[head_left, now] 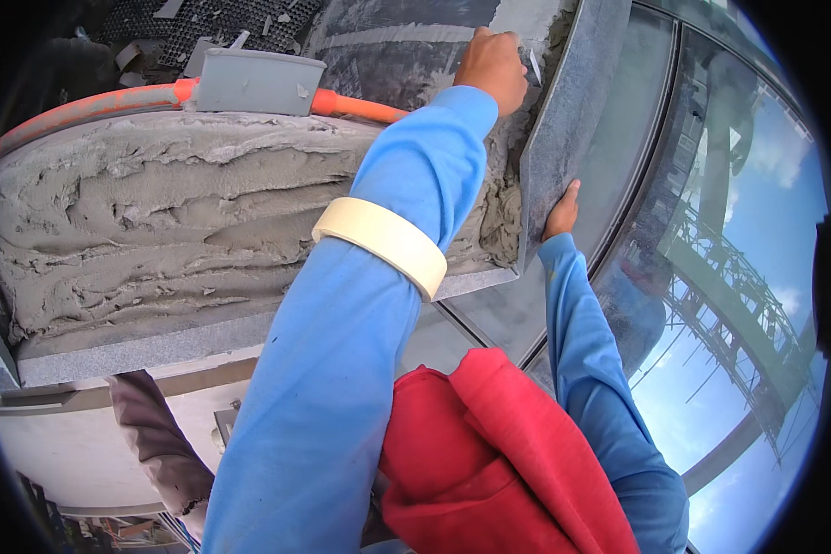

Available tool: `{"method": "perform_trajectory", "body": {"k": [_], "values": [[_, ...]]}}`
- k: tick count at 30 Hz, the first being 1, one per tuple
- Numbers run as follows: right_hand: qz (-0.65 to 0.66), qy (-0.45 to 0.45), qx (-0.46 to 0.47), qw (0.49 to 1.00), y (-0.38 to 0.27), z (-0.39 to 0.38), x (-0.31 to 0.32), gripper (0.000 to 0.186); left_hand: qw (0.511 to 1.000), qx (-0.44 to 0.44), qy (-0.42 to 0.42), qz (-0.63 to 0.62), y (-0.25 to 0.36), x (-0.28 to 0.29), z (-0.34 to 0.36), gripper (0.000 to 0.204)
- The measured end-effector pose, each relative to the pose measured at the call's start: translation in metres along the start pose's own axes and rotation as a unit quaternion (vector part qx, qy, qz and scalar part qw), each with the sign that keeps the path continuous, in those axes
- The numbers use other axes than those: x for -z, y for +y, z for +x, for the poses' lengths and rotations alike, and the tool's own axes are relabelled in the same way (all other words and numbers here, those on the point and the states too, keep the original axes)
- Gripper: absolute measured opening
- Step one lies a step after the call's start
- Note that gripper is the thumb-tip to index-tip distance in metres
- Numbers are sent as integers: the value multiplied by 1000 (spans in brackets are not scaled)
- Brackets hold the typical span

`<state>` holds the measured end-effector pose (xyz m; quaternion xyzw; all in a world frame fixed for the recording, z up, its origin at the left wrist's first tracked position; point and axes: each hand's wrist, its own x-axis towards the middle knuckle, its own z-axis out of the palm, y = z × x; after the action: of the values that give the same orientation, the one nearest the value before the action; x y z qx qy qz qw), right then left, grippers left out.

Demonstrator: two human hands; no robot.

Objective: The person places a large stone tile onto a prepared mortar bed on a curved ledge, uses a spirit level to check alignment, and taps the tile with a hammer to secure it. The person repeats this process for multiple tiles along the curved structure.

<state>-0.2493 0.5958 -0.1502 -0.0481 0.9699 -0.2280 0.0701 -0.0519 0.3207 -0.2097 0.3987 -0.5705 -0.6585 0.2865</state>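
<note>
My left hand [494, 69] is closed, knuckles up, over the narrow gap beside an upright grey stone slab [572, 111]. A small pale pointed piece [535, 66] shows at its fingers; what the fist holds is hidden. Lower down, my right hand [561, 214] lies against the slab's outer side, with one finger stretched along it. Around my left sleeve sits a cream roll of tape [381, 242]. Rough grey mortar [175, 212] fills the space left of my left arm, and more mortar [501, 217] lies along the slab's inner foot.
An orange conduit [92, 118] crosses behind the mortar through a grey box [260, 81]. Black mesh and broken scraps [226, 23] lie at the back. A stone edge [148, 355] borders the near side. Reflective glass [711, 231] stands at right. Red cloth [499, 452] covers the bottom middle.
</note>
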Motion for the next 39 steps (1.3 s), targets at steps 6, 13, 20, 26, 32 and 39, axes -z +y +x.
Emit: {"method": "perform_trajectory", "body": {"k": [6,13,20,26,32,39], "values": [[16,-19,17,1000,-9,-11,0,96,995,-93,-24,7,-9,10,3,31],[29,-17,-6,999,-9,-10,-1,93,994,-83,-71,25,-1,11,3,24],[20,-10,-2,1000,-10,-12,-2,93,968,-182,-94,143,-11,4,1,20],[39,-30,-3,999,-9,-13,-1,91,968,-198,-81,127,-16,-6,-3,14],[13,-33,-8,999,-1,-3,0,92,959,-216,-116,146,-20,-13,-6,26],[8,-48,-18,999,-4,-8,1,93,952,-249,-83,160,-21,-18,-9,29]]}}
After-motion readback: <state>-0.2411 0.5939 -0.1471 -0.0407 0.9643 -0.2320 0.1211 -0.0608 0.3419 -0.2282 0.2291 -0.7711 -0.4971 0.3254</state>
